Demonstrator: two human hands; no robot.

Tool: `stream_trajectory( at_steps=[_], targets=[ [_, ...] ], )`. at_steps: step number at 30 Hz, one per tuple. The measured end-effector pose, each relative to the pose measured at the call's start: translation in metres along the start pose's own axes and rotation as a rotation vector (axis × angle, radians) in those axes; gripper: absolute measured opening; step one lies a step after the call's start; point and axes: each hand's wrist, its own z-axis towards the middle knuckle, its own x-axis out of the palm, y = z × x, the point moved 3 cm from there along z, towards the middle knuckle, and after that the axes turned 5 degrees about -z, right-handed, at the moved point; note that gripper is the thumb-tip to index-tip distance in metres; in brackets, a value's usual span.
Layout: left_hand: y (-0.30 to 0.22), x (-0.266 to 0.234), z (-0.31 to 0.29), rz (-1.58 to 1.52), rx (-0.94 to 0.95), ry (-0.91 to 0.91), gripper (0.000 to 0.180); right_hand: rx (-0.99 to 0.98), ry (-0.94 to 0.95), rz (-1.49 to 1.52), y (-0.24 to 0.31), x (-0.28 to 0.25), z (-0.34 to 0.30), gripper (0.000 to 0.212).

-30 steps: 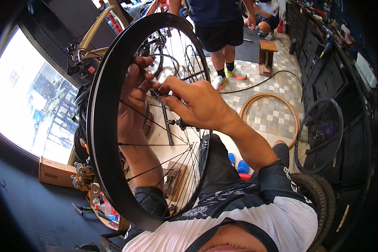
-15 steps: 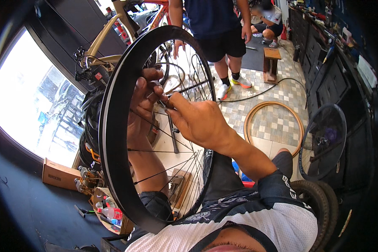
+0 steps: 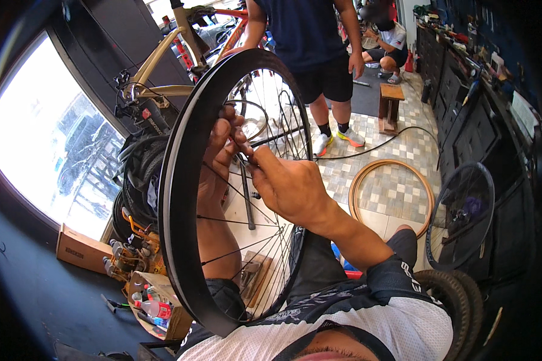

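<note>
Our two hands at a bicycle wheel (image 3: 179, 186)

In the head view, the wheel stands tilted before our white-and-black shirt (image 3: 403, 322). Our left hand (image 3: 214, 171), seen past the spokes (image 3: 229, 218), curls close to the wheel's inner side; our right hand (image 3: 295, 188) meets it, pinched. We cannot tell what, if anything, either one grips. On the tiled floor (image 3: 373, 135), an orange-brown hoop (image 3: 352, 195) lies toward the right edge, near the dark cabinets (image 3: 477, 129).
</note>
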Motion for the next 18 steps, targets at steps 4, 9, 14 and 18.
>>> stream_trajectory(
  at_steps=[4,9,14,18],
  targets=[
    [0.003,-0.002,0.002,-0.033,0.030,-0.036,0.036,-0.014,-0.023,0.009,0.003,-0.002,-0.001,0.017],
    [0.001,-0.006,0.009,-0.061,0.160,0.125,0.028,-0.022,-0.055,0.040,0.011,-0.006,-0.007,0.015],
    [0.012,-0.007,0.015,-0.142,0.171,0.049,0.020,-0.027,-0.076,0.018,0.006,0.000,-0.005,0.017],
    [0.002,-0.004,0.004,-0.019,0.125,-0.124,0.019,-0.020,-0.070,0.079,0.006,0.004,-0.004,0.013]
  ],
)
